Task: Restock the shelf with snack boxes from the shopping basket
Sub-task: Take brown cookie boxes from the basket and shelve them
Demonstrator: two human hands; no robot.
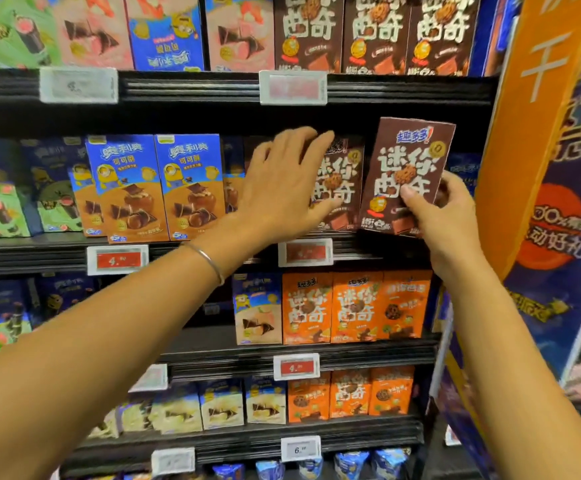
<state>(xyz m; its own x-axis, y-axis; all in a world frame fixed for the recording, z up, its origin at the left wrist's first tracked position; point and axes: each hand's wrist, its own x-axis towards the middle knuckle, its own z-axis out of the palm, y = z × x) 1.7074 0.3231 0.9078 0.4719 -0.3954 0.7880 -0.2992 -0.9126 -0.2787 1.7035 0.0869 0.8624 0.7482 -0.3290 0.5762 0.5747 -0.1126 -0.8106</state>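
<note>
Thumb on the printed front, the right hand (445, 216) pinched the lower right corner of a brown snack box (407, 161). It was held slightly tilted at the front edge of the middle shelf (39, 252), just right of a shelved brown box (342, 181). The left hand (282, 181), fingers straight, lay flat against that shelved box. A thin bracelet (207, 261) circled the left wrist. Blue boxes (192, 185) stood further left, and orange boxes (355, 306) on the shelf below.

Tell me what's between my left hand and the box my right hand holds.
A shelved brown cookie box, partly behind the left hand, beside the held box; head view.
</note>
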